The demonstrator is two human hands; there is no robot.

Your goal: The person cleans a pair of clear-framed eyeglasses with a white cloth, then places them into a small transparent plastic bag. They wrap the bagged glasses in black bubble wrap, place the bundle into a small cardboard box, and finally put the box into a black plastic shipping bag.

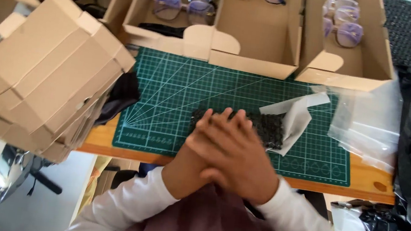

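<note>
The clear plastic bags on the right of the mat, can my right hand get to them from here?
Probably yes. The right hand lies crossed over the left hand on the green cutting mat, and the clear plastic bags lie flat nearby with nothing standing between.

Both white-sleeved arms meet in front of the chest, right hand (242, 158) laid flat across left hand (200, 156), fingers outstretched.

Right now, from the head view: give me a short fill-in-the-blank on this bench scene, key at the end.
1. The cutting mat is ____ in colour.
2. The left hand and right hand are pressed ____, over a black textured pouch.
3. The cardboard trays behind the mat hold ____.
4. Clear plastic bags lie to the mat's ____.

Missing words: green; together; glasses; right
</note>
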